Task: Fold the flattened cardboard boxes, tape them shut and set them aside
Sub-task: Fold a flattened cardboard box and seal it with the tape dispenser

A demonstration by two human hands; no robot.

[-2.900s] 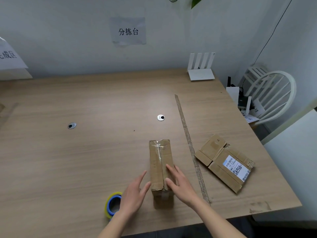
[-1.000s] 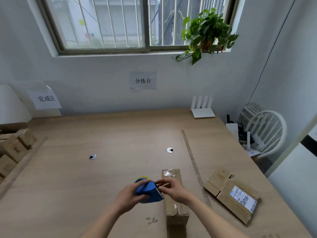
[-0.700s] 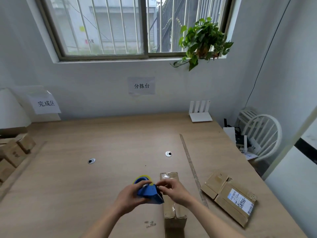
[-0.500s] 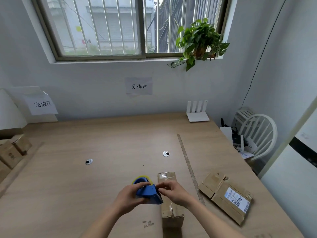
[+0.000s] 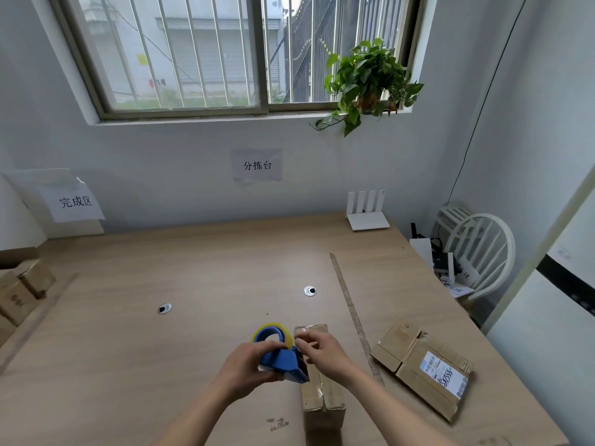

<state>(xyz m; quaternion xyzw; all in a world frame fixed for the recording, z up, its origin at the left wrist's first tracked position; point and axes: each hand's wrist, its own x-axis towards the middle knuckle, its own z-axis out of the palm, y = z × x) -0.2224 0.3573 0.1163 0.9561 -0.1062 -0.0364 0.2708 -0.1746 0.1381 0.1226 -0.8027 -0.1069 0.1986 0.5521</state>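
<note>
The left hand point(image 5: 248, 365) grips the blue tape holder point(image 5: 280, 358) and the right hand point(image 5: 322, 349) pinches at its tape end — best pull it out straight and press it flat along the seam of the folded box point(image 5: 322, 394) near the table's point(image 5: 161, 365) front edge.

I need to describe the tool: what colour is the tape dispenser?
The tape dispenser is blue, with a yellow-edged roll; the head view shows it.
</note>
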